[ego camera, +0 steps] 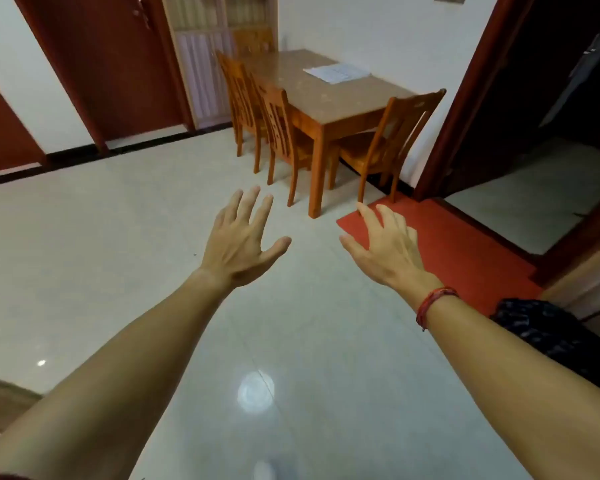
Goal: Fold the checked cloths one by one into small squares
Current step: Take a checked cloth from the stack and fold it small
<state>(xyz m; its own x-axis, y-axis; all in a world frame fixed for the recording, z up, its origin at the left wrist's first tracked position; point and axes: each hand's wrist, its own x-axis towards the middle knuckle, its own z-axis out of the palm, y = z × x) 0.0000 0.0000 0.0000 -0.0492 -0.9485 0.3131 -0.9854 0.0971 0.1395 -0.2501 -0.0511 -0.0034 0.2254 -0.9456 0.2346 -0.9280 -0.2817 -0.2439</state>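
Observation:
A pale checked cloth (336,72) lies flat on the far right part of a wooden dining table (329,105), well beyond my reach. My left hand (243,237) is stretched out in the air over the floor, fingers spread and straight, holding nothing. My right hand (385,245) is held out beside it, fingers loosely spread, also empty; a red string bracelet sits on its wrist. Both hands are far from the cloth.
Several wooden chairs (277,129) stand around the table, one (392,140) at its near right end. A red mat (464,247) lies by a dark doorway (533,98) on the right. Glossy pale tiles (101,254) cover the floor. A dark patterned fabric (547,334) shows at right.

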